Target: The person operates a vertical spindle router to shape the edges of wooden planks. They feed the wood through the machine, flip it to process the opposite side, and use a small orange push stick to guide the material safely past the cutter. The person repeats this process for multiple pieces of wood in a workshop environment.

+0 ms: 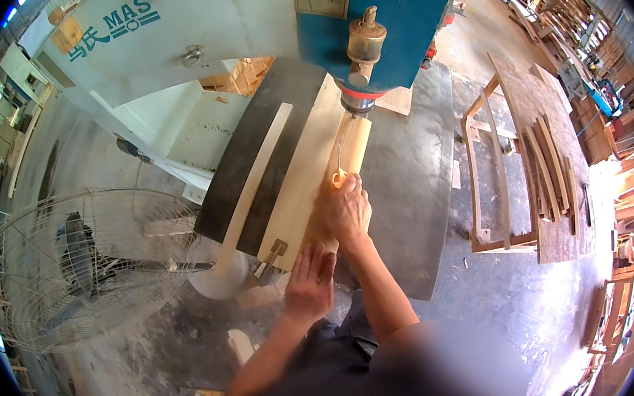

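Note:
A pale wooden workpiece (362,140) lies lengthwise under the machine's spindle chuck (357,101). My right hand (349,212) rests over it, fingers closed around an orange-handled tool (339,177) whose thin metal shaft points towards the chuck. The tool's exact kind is hard to make out, since my fingers cover part of its handle. At the near end of the wood, my left hand (312,283) lies with its fingers stretched out against the edge. Left of the workpiece runs a long wooden board (302,174), with a metal clamp (274,252) at its near end.
A narrow wooden strip (256,177) lies on the dark machine table (408,207). The pale machine body (158,22) rises at the far left. A caged fan (89,268) stands at the near left. To the right, a wooden stand (517,141) carries several strips (552,171).

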`<move>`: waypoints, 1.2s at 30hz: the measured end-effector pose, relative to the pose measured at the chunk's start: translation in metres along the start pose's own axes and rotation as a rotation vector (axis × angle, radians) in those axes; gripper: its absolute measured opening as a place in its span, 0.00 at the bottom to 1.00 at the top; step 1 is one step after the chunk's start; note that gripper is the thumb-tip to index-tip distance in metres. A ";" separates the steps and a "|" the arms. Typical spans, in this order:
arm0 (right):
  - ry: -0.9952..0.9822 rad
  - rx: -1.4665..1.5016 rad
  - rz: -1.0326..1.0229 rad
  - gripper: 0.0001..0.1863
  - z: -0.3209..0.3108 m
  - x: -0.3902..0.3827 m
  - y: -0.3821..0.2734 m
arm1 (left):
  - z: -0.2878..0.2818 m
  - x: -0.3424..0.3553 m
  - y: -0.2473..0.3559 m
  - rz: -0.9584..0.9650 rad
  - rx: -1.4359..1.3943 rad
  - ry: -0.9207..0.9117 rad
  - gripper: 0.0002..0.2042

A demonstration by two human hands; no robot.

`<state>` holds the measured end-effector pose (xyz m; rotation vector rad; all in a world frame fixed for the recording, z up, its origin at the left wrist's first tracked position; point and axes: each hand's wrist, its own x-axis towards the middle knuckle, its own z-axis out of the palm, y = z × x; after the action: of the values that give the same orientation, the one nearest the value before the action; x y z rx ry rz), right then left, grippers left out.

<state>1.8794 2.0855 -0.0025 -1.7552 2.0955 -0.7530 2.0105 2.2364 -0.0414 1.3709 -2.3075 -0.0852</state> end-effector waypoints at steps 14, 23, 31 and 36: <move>0.005 -0.015 0.000 0.21 -0.003 0.007 0.000 | 0.002 0.010 -0.001 -0.002 0.012 0.011 0.25; 0.011 -0.021 0.003 0.21 0.001 0.015 0.004 | 0.002 0.016 -0.001 -0.007 -0.007 0.015 0.25; 0.088 -0.038 -0.032 0.21 0.008 0.019 0.009 | 0.006 0.019 -0.004 -0.003 0.002 0.017 0.25; 0.082 -0.051 -0.040 0.20 0.012 0.022 0.012 | 0.005 0.023 -0.003 -0.004 0.002 0.013 0.25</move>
<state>1.8721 2.0630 -0.0172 -1.8269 2.1562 -0.8023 2.0019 2.2148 -0.0386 1.3734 -2.2949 -0.0747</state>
